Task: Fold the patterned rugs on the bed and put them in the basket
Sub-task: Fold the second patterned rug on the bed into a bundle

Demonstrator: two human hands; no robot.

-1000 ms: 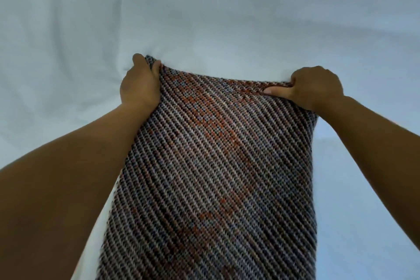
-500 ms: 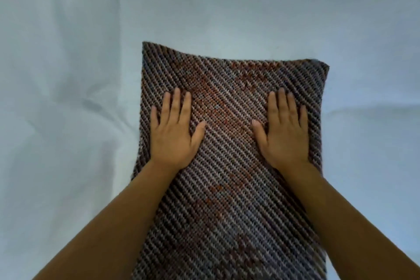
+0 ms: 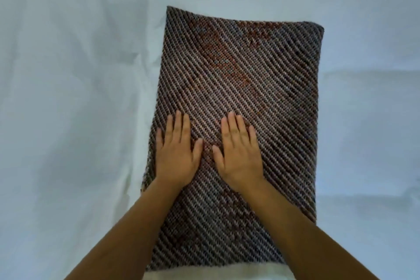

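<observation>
A patterned rug [image 3: 245,70], woven in dark diagonal stripes with rust-orange patches, lies folded flat as a tall rectangle on the bed. My left hand [image 3: 176,154] rests palm down on its left half, close to the left edge, fingers spread. My right hand [image 3: 238,154] lies flat beside it near the rug's middle, fingers apart. Neither hand grips anything. Both forearms cross the rug's near end and hide part of it. No basket is in view.
A wrinkled white bed sheet [image 3: 79,98] surrounds the rug on every side. A strip of sheet [image 3: 204,275] shows just below the rug's near edge.
One second ago both hands pinched the rug's far edge. They let go, pressed flat near the far end, then slid toward me and closer together.
</observation>
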